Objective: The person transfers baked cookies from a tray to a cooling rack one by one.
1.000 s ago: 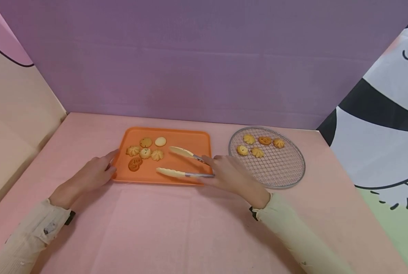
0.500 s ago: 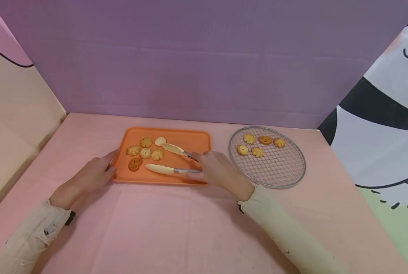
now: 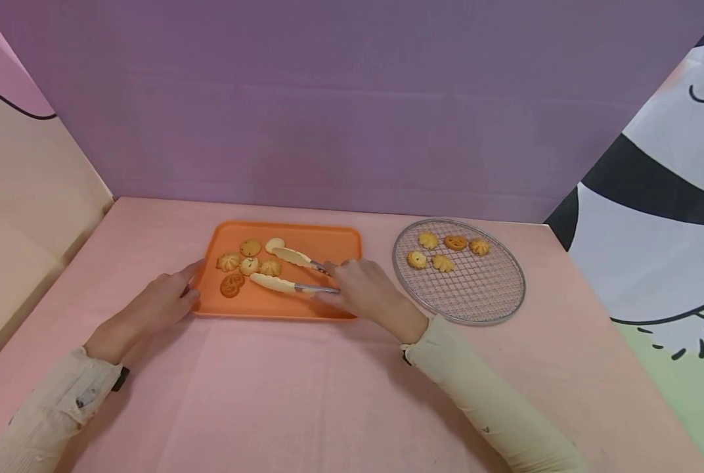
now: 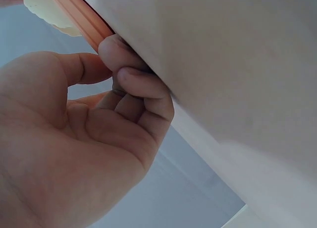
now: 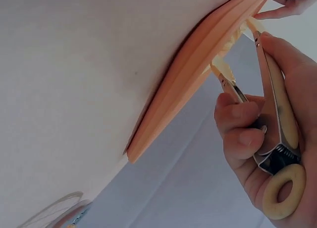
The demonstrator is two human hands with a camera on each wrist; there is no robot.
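In the head view my right hand grips a pair of tongs with metal arms and cream tips. The tongs' arms are spread over the orange tray, pointing left. Their upper tip overlaps the edge of a pale round cookie; the lower tip lies just below a ridged cookie. Nothing is clamped between them. The right wrist view shows fingers and thumb around the tongs, with a cream ring at their end. My left hand pinches the tray's left edge, thumb and fingertips meeting at the rim.
On the tray's left half lie more cookies, among them a speckled round one and a brown pretzel-shaped one. To the right stands a round wire rack bearing several cookies. A purple wall rises behind the pink table.
My right hand has carried the tongs leftward over the tray to the cookies. The gap between the tongs' tips has narrowed. My left hand stays at the tray's edge.
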